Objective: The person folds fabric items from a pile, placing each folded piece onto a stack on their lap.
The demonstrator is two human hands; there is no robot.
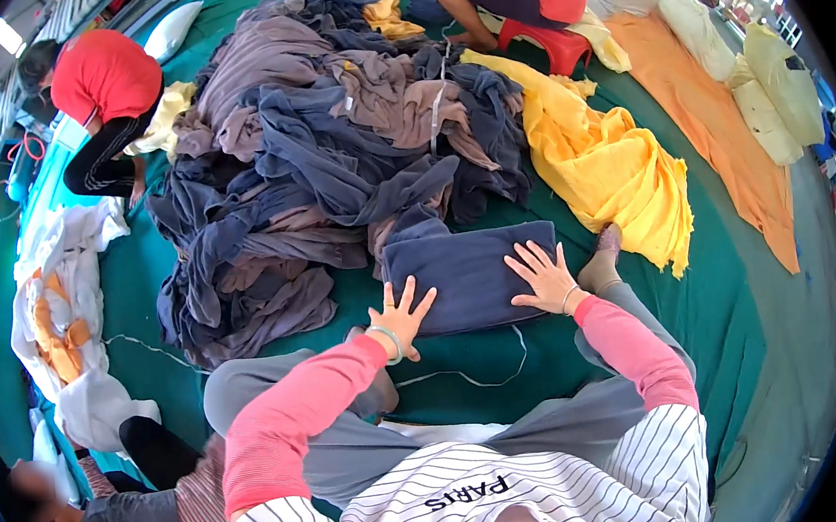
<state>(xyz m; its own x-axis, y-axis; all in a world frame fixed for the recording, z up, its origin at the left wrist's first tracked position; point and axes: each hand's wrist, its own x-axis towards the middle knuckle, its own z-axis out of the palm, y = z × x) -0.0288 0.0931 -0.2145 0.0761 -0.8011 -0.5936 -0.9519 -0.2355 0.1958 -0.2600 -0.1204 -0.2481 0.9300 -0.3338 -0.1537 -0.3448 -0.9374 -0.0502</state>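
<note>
A dark blue-grey cloth (470, 281), folded into a flat rectangle, lies on the green floor sheet between my legs. My left hand (401, 317) rests at its left edge with fingers spread, a bangle at the wrist. Across from it, my right hand (544, 278) presses flat on the cloth's right side, fingers apart. Neither hand grips anything. Just beyond the folded cloth rises a large heap of loose blue-grey and mauve-brown cloths (328, 140); its near edge meets the folded one.
Yellow cloth (608, 165) spreads to the right, with a long orange cloth (693, 108) beyond it. People sit at far left (104, 80), far right on a red stool (548, 46), and near left (152, 513). White cloths (63, 292) lie left. A pale strip (468, 381) curls near my legs.
</note>
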